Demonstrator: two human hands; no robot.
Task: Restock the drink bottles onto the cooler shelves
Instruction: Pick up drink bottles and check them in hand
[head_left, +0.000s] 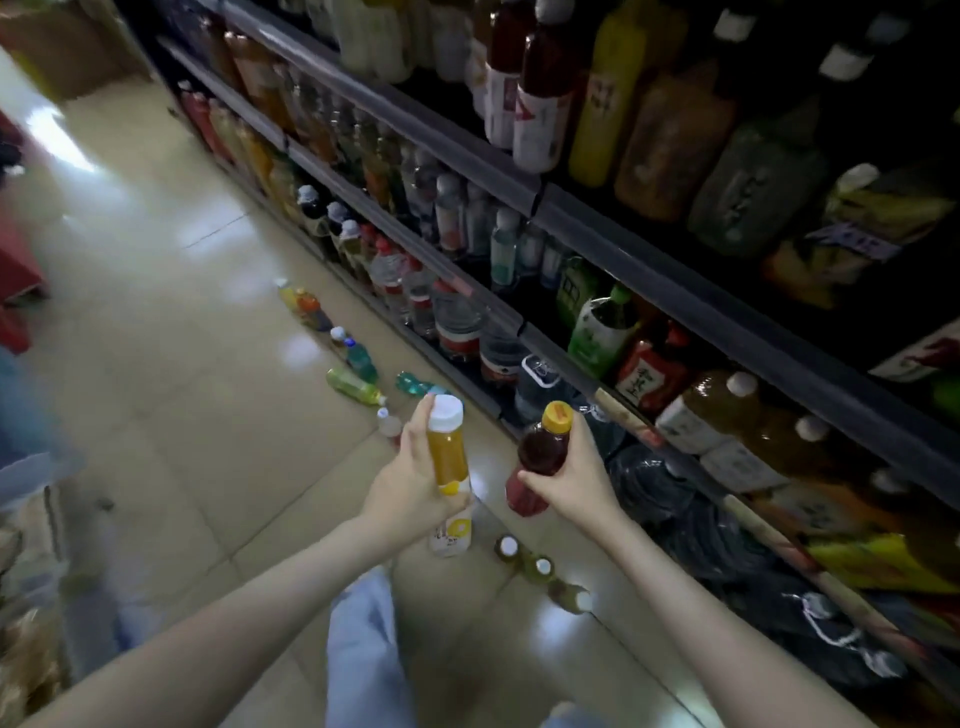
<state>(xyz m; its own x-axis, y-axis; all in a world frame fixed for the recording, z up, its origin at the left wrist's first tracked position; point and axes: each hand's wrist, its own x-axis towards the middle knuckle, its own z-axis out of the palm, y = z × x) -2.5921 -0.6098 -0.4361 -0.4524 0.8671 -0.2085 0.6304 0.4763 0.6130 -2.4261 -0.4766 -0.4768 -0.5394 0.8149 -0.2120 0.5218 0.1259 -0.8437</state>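
Orange-drink bottle (448, 457) in left hand (408, 491), dark-drink bottle (544, 451) in right hand (584, 486).

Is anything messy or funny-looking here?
Yes: loose bottles are strewn over the floor at the foot of the cooler, not shelved. A green bottle and a teal bottle lie on their sides. No spill shows.
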